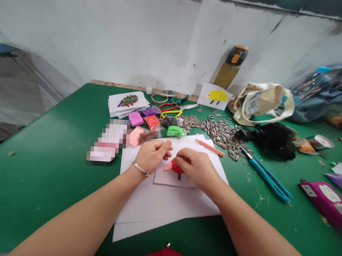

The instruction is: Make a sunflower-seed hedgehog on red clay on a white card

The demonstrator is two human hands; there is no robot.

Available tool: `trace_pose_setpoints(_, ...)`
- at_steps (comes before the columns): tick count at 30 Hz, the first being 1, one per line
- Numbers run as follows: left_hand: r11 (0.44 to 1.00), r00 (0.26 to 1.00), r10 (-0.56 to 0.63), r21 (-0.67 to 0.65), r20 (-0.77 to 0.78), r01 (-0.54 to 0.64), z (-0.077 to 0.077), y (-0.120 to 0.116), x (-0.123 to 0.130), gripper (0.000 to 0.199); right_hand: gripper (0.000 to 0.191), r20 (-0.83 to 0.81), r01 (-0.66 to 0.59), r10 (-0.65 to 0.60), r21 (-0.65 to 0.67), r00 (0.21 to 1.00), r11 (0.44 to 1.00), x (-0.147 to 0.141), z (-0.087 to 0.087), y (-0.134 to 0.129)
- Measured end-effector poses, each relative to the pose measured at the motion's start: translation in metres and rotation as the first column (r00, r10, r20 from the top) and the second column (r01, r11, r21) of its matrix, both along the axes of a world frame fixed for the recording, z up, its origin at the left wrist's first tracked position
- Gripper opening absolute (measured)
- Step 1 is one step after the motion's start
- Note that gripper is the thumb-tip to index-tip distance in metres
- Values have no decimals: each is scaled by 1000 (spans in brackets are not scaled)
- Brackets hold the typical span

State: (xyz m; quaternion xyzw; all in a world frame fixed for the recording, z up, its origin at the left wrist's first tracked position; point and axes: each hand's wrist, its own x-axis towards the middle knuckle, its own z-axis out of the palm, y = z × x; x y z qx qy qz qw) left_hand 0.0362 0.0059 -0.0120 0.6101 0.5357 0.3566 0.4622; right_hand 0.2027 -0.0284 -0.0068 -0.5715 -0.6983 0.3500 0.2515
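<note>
Head view: lower centre of frame
Left hand (153, 156): loosely curled, grip unclear, just beside the red modelling clay (178, 167)
Right hand (196, 168): narrow grip, fingers pressing the clay
Clay: on a white card (170, 180)

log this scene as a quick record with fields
left hand: curled above white card, silver bangle on wrist
right hand: fingers on red clay shape
beside hands: peach clay roll
under card: white paper sheets
surface: green table
nearby: sunflower seeds, blue utility knife, clay packets
</note>
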Motion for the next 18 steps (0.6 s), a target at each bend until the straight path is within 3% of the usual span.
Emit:
trace_pose_setpoints(10,1000,1000,-20,-10,-23,20,-1,0,-1,44,10,-5,46,-46,53,999,998,0,-2,0)
trace_pose_setpoints(18,1000,1000,-14,-24,-7,14,-2,1,0,45,25,34,-1,-3,111,999,994,2,-6,2)
